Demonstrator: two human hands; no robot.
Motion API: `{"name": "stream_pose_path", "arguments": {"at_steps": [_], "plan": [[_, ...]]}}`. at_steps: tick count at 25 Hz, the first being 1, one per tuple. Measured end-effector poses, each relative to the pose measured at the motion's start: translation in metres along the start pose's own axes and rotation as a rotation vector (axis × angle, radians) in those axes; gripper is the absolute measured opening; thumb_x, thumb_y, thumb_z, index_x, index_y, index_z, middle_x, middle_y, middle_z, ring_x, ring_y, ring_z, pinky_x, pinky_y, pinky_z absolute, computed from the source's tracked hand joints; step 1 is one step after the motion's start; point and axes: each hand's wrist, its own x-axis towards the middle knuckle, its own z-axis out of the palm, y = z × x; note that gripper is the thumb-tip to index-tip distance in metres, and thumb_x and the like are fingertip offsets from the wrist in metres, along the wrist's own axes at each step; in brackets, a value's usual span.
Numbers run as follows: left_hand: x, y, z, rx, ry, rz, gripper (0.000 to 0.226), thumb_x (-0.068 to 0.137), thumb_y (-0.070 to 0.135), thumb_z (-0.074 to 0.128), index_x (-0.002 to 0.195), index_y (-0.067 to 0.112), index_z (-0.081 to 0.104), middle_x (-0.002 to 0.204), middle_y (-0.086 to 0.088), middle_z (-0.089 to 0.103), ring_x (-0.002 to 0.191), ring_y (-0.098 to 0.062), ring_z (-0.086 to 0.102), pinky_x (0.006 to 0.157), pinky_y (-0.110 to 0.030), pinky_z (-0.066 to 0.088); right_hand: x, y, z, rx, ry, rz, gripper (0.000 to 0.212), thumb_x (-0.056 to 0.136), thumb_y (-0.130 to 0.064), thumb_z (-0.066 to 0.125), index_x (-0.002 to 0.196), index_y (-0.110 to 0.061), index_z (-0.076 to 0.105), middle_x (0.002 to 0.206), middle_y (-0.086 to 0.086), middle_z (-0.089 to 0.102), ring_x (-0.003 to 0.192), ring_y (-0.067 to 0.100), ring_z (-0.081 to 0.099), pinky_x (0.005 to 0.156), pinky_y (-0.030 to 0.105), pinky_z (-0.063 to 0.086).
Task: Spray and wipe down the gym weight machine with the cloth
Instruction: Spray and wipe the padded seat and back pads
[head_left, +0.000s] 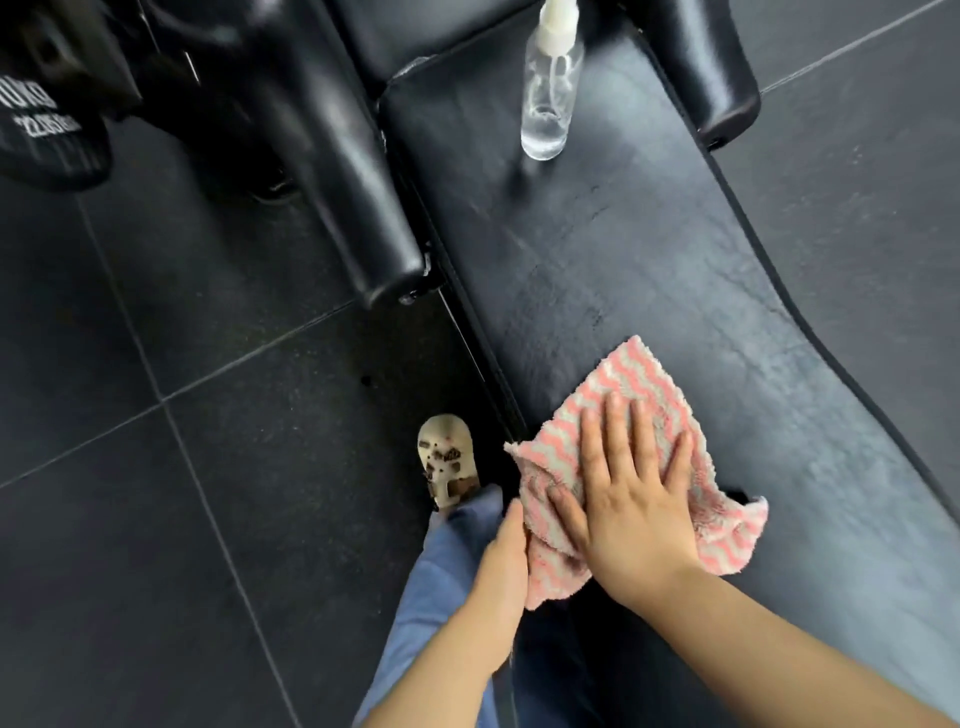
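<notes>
Pressing cloth (644, 415) flat, spray bottle (549, 83) upright on bench pad (649, 249)

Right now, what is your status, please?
Right hand flat on cloth, left hand holding its edge. Cloth on bench pad. Spray bottle stands ahead.

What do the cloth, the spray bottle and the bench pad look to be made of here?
The cloth looks like fluffy microfibre or terry, pink and grey in a zigzag, with a fuzzy nap at its edges. The spray bottle seems clear plastic, possibly glass, with a white pump top; you can see through it. The bench pad looks like black vinyl or leatherette, faintly glossy, grained and creased.
</notes>
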Motion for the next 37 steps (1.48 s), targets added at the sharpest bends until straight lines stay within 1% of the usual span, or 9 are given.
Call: {"name": "stream_pose_path", "arguments": {"at_steps": [6, 9, 14, 18, 24, 28, 32, 35, 37], "plan": [[0.029, 0.046, 0.021, -0.179, 0.094, -0.034, 0.076, 0.080, 0.075, 0.040, 0.117, 0.012, 0.059, 0.118, -0.007, 0.061, 0.109, -0.021, 0.056, 0.098, -0.033, 0.043, 0.045, -0.010, -0.021, -0.069, 0.044, -0.058, 0.077, 0.093, -0.060, 0.017, 0.145, -0.004, 0.016, 0.151, 0.017, 0.026, 0.139, 0.034, 0.022, 0.105, 0.067, 0.007], [0.034, 0.098, 0.019, -0.120, 0.144, 0.118, 0.054, 0.096, 0.058, 0.025, 0.110, 0.020, 0.061, 0.098, -0.004, 0.064, 0.098, -0.021, 0.056, 0.089, -0.032, 0.046, 0.093, -0.023, -0.050, -0.158, 0.102, -0.098, 0.079, 0.091, -0.065, 0.013, 0.148, -0.010, 0.005, 0.158, 0.011, 0.015, 0.145, 0.031, 0.012, 0.108, 0.065, 0.000], [0.052, 0.175, 0.010, -0.142, 0.091, 0.322, 0.072, 0.093, 0.065, 0.015, 0.133, 0.018, 0.050, 0.131, -0.010, 0.056, 0.122, -0.026, 0.052, 0.100, -0.038, 0.042, 0.165, -0.046, -0.095, -0.104, 0.044, -0.037, 0.076, 0.091, -0.065, 0.004, 0.145, -0.021, -0.026, 0.155, 0.000, -0.029, 0.142, 0.022, -0.025, 0.108, 0.062, -0.016], [0.061, 0.148, 0.007, -0.032, 0.022, 0.455, 0.101, 0.055, 0.098, 0.025, 0.141, 0.045, 0.033, 0.148, 0.010, 0.037, 0.132, -0.015, 0.041, 0.111, -0.044, 0.029, 0.147, -0.043, -0.084, -0.121, 0.046, -0.027, 0.073, 0.089, -0.063, -0.005, 0.144, -0.020, -0.027, 0.152, -0.001, -0.032, 0.140, 0.021, -0.028, 0.108, 0.061, -0.016], [0.052, 0.052, 0.025, 0.165, 0.137, 0.767, 0.093, 0.071, 0.085, 0.031, 0.148, 0.039, 0.006, 0.141, 0.040, 0.016, 0.134, 0.014, 0.019, 0.118, -0.035, 0.017, 0.074, -0.017, -0.030, -0.160, 0.126, -0.033, 0.066, 0.098, -0.047, -0.001, 0.150, -0.009, 0.014, 0.156, 0.012, 0.016, 0.146, 0.030, 0.001, 0.107, 0.064, 0.007], [0.061, 0.075, 0.027, 0.286, 0.305, 0.841, 0.094, 0.072, 0.085, 0.018, 0.147, 0.033, -0.003, 0.156, 0.011, 0.008, 0.141, 0.000, 0.014, 0.118, -0.030, 0.015, 0.097, -0.015, -0.041, -0.172, 0.147, -0.056, 0.067, 0.098, -0.049, 0.003, 0.150, -0.007, 0.013, 0.155, 0.013, 0.019, 0.146, 0.029, -0.003, 0.107, 0.065, 0.005], [0.064, 0.135, 0.023, 0.602, 0.524, 1.032, 0.087, 0.080, 0.074, 0.005, 0.141, 0.015, -0.014, 0.157, -0.011, -0.003, 0.146, -0.019, 0.001, 0.118, -0.027, -0.001, 0.159, -0.013, -0.099, 0.166, 0.051, -0.121, 0.077, 0.086, -0.054, 0.018, 0.152, -0.017, 0.004, 0.159, -0.003, -0.003, 0.145, 0.012, -0.010, 0.114, 0.052, -0.009], [0.064, 0.184, 0.022, 1.209, 0.797, 1.048, 0.073, 0.089, 0.049, 0.008, 0.140, 0.004, -0.019, 0.155, -0.017, -0.012, 0.144, -0.028, -0.012, 0.114, -0.033, -0.012, 0.189, -0.017, -0.136, 0.607, 0.363, 0.030, 0.057, 0.083, -0.037, 0.059, 0.135, -0.018, 0.045, 0.136, -0.004, 0.046, 0.129, 0.014, 0.038, 0.110, 0.039, 0.029], [0.065, 0.215, 0.025, 1.471, 0.822, 1.051, 0.072, 0.097, 0.043, 0.018, 0.143, 0.003, -0.019, 0.155, -0.015, -0.018, 0.143, -0.029, -0.018, 0.111, -0.037, -0.017, 0.202, -0.029, -0.152, 0.739, 0.487, 0.251, 0.073, 0.074, -0.039, 0.077, 0.132, -0.015, 0.041, 0.131, 0.000, 0.041, 0.125, 0.019, 0.038, 0.102, 0.031, 0.034]]}}
